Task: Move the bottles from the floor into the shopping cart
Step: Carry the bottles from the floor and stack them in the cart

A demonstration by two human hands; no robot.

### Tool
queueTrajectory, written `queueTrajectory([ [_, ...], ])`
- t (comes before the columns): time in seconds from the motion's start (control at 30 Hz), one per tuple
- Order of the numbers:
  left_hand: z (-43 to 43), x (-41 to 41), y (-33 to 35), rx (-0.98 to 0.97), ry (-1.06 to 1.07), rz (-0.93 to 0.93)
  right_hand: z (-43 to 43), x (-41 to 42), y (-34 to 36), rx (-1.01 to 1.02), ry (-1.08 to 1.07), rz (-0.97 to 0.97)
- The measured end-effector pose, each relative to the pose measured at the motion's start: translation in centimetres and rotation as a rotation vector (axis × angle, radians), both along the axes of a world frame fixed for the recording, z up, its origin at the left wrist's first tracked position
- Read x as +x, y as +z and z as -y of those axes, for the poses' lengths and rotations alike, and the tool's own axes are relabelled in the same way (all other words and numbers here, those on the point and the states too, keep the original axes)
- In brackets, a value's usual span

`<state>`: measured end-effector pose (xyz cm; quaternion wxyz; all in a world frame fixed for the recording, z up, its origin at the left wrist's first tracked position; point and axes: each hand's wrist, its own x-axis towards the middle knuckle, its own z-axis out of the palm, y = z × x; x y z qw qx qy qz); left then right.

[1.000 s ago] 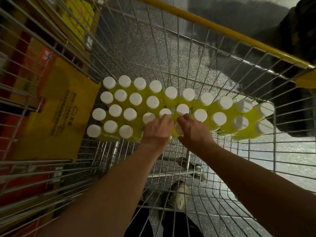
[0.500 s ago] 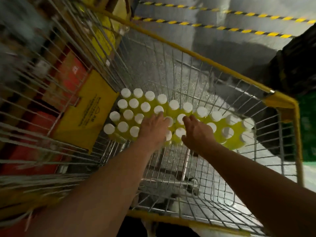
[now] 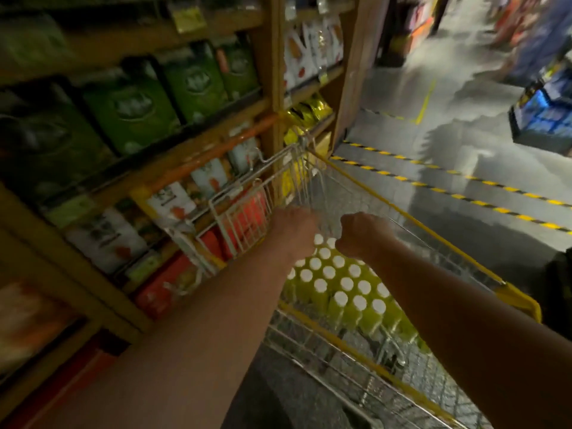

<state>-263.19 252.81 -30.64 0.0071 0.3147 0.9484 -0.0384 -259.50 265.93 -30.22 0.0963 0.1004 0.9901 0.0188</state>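
Okay, both bare arms reach out over the shopping cart (image 3: 517, 300), motion blur throughout. The left hand (image 3: 294, 228) is seen from the back and smeared, with its fingers out of sight past the knuckles, so I cannot tell whether it is wide, narrow or holding something. The right hand (image 3: 362, 234), just beside it with a small gap between them, has its fingers curled under like a fist, and nothing shows in it. The bottles (image 3: 340, 286), yellow-green with white caps, stand upright and tightly packed in rows inside the cart basket, directly below both hands and reaching back toward the wrists; neither hand visibly touches them. The cart's wire wall rises just beyond the fingers, and its yellow rim runs past the outer side of the right hand. To the left of the left hand is a wooden shelf (image 3: 272, 97) with green boxes (image 3: 133, 109) above and red packs (image 3: 247, 213) lower, near wrist level. Beyond and right of the right hand is grey floor (image 3: 448, 88) with yellow-black striped tape (image 3: 464, 198). A blue crate (image 3: 544, 119) sits well apart, far right.
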Motion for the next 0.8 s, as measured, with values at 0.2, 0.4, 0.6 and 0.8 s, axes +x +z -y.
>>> queueTrajectory([
  [0.2,11.0,3.9,4.4,-0.062,0.233,-0.063,10.9,0.4,4.5,0.023,0.249,-0.030],
  [0.4,19.7,8.4,7.3,-0.111,0.570,-0.081,19.2,1.7,7.3,0.067,0.600,-0.098],
  [0.6,24.8,17.8,7.5,-0.144,0.942,-0.051,25.5,7.3,8.5,0.111,0.958,-0.105],
  [0.8,29.4,29.9,8.3,-0.136,1.276,-0.040,33.4,15.9,8.2,0.053,1.270,-0.139],
])
